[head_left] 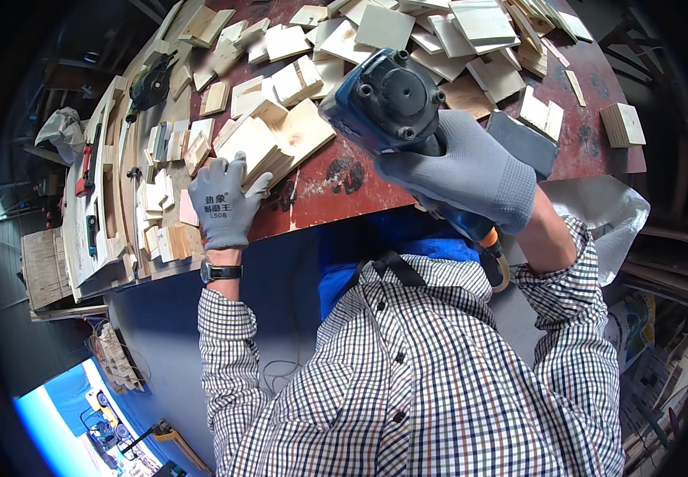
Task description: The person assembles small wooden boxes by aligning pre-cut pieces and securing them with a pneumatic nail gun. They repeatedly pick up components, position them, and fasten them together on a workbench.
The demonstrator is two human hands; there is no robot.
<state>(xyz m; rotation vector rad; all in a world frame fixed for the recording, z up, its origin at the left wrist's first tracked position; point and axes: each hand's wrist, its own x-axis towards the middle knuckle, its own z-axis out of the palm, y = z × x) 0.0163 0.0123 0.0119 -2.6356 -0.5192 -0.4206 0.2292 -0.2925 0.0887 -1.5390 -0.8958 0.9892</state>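
My right hand (471, 171), in a grey work glove, is wrapped round the handle of a dark blue and black air nail gun (403, 99). Its bolted round cap faces up, and an orange hose fitting (488, 238) shows below the hand. My left hand (226, 203), gloved too, lies with spread fingers against the near corner of a stack of pale wooden boards (260, 147). Its fingertips are partly out of sight at the wood. The nail gun's nose is hidden behind its body.
Many loose wood pieces (304, 79) cover the dark red table (324, 199). A dark grey flat-sided object (523, 143) lies beside my right hand. A thick wood block (622, 126) stands at the right edge. Tools, including a red-handled one (85, 171), lie at the left.
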